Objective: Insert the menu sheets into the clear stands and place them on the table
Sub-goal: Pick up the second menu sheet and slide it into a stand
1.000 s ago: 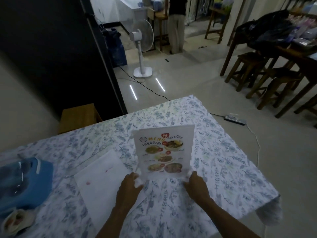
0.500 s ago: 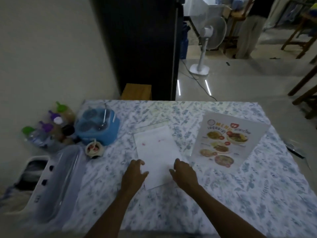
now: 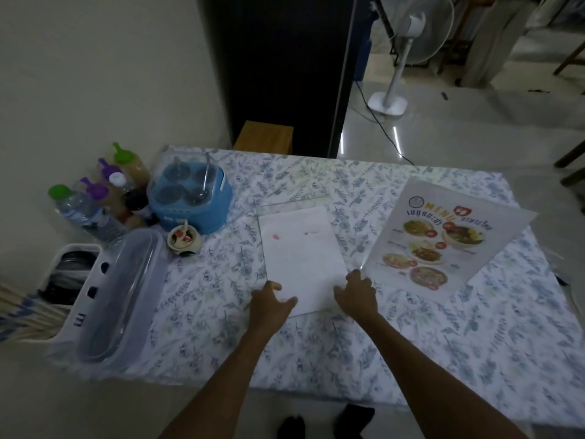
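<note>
A menu in its clear stand (image 3: 443, 242) rests on the floral tablecloth (image 3: 348, 343) at the right, printed side towards me. A white sheet (image 3: 300, 261) lies face down in the middle of the table, with the edge of a flat clear stand (image 3: 291, 205) showing beyond its far end. My left hand (image 3: 269, 304) hovers at the sheet's near left corner with fingers spread. My right hand (image 3: 357, 291) is at the near right corner, fingers apart, fingertips at the sheet's edge. Neither hand holds anything.
At the left stand a blue condiment caddy (image 3: 190, 198), a small sauce cup (image 3: 184, 240), several bottles (image 3: 95, 198) and a clear lidded cutlery box (image 3: 120, 296). A fan (image 3: 408, 42) and a wooden stool (image 3: 264, 136) stand beyond the table.
Both hands let go of the standing menu and moved left to the face-down white sheet. My view swung left, so the filled stand now sits at the right.
</note>
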Available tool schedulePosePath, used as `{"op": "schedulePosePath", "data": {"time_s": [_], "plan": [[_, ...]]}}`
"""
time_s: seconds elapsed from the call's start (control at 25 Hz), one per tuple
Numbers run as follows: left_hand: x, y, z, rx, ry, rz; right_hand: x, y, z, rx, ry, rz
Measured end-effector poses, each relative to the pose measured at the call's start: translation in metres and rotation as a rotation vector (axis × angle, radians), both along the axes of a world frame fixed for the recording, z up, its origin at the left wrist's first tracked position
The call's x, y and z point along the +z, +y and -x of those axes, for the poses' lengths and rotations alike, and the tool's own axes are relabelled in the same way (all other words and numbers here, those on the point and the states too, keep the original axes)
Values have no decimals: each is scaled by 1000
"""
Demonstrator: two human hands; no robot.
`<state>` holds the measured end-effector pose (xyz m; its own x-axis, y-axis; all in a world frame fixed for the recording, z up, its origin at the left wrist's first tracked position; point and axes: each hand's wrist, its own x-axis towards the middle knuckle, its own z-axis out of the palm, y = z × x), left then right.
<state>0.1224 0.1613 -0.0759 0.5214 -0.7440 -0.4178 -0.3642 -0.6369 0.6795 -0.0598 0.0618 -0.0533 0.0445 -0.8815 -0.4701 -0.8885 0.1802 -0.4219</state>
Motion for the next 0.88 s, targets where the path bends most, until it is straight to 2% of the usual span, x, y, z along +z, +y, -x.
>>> {"op": "schedulePosePath", "data": {"time_s": [0.12,0.28,0.4,0.64,0.76,0.88], "plan": [[17,6,-4,137,3,81,22,3,9,-131,-232,16],[74,12,-19,271,-42,248,76,8,21,-47,-460,108],[122,13,-19,298,-85,383,117,18,24,-2,-605,219],[169,27,-20,193,-171,618,167,16,24,45,-609,418],[169,15,-35,144,-242,636,175,-7,10,48,-616,495],[173,-15,-52,96,-322,618,176,-34,-6,100,-510,526]]}}
